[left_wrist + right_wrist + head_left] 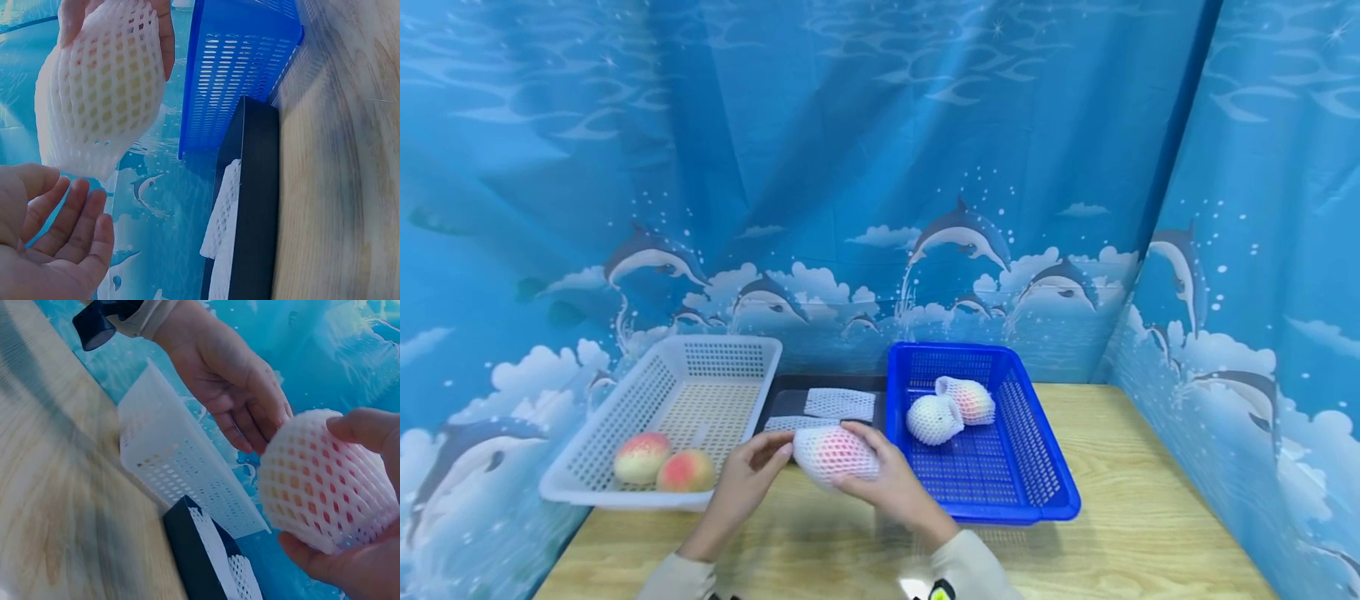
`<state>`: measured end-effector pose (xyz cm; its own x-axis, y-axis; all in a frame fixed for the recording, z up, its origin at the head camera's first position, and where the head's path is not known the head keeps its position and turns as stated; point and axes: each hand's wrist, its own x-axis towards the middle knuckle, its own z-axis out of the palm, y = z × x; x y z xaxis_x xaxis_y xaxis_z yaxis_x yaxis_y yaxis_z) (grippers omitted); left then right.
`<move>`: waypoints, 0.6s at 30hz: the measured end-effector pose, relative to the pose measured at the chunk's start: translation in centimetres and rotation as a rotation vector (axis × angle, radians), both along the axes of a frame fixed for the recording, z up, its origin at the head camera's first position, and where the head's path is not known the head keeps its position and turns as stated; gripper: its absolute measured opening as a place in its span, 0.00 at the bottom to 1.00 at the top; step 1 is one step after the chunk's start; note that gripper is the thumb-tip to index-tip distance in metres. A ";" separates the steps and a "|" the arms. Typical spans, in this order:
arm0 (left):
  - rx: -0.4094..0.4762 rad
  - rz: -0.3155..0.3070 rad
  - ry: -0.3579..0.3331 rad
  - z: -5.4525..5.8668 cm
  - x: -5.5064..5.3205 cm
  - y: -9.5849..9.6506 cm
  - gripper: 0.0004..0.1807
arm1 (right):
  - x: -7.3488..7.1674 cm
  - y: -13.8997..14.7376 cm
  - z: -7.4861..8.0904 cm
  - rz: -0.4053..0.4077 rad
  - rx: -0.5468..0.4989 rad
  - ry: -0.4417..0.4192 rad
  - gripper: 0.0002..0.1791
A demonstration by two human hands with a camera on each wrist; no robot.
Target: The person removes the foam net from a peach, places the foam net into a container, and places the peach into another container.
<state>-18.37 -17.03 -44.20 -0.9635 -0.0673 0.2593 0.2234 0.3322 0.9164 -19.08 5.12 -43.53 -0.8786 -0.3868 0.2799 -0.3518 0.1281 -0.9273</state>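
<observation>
A peach in a white foam net point(835, 455) is held up over the front of the table. My right hand point(891, 487) grips it from the right, thumb on the near side and fingers over the top. Pink and yellow skin shows through the mesh in the right wrist view. My left hand point(59, 234) is at the net's other end, its fingers loosely bent and the fingertips right at the edge. Behind the hands, flat foam nets point(839, 404) lie in a black tray point(790, 383).
On the left, a white basket point(767, 358) holds two bare peaches point(642, 457). To the right stands a blue basket point(1037, 425) with two netted fruits point(934, 419) inside. A blue dolphin-print curtain point(820, 208) hangs behind the wooden table point(1120, 533).
</observation>
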 end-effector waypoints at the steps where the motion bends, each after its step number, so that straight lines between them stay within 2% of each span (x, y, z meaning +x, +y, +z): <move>1: 0.007 -0.005 0.013 0.0 0.0 0.0 0.13 | -0.1 0.2 0.1 0.021 -0.007 -0.008 0.38; 6: 0.044 -0.021 0.036 0.4 0.1 0.2 0.10 | -0.3 1.0 0.6 0.098 -0.033 -0.055 0.37; 13: 0.088 -0.052 -0.001 0.8 0.2 0.4 0.08 | -0.7 1.8 0.5 0.173 -0.083 -0.100 0.37; 18: 0.089 -0.109 -0.019 1.0 0.3 0.2 0.10 | -1.0 2.2 0.5 0.201 -0.098 -0.132 0.37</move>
